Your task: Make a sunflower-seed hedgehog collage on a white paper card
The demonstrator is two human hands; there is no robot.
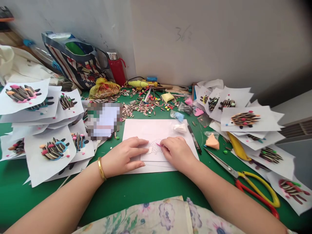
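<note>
White paper [131, 128] lies on the green table, with a smaller sheet on top bearing a printed hedgehog outline [156, 147]. My left hand [128, 154] rests palm down on the paper, its fingers apart and the fingertips at the drawing's left end, beside a small white piece [150, 149]. Over the right part of the drawing, my right hand [175, 151] pinches a thin pink tool [159, 145], whose tip points left onto the outline. A bag of white clay [179, 128] sits on the paper just beyond my right hand.
Stacks of seed-decorated sheets stand at left [51, 152] and right [248, 122]. Scissors [234, 172], a black pen [194, 139] and orange clay [212, 141] lie at the right. Loose seeds [146, 107], a phone [104, 120] and a red flask [117, 70] are farther back.
</note>
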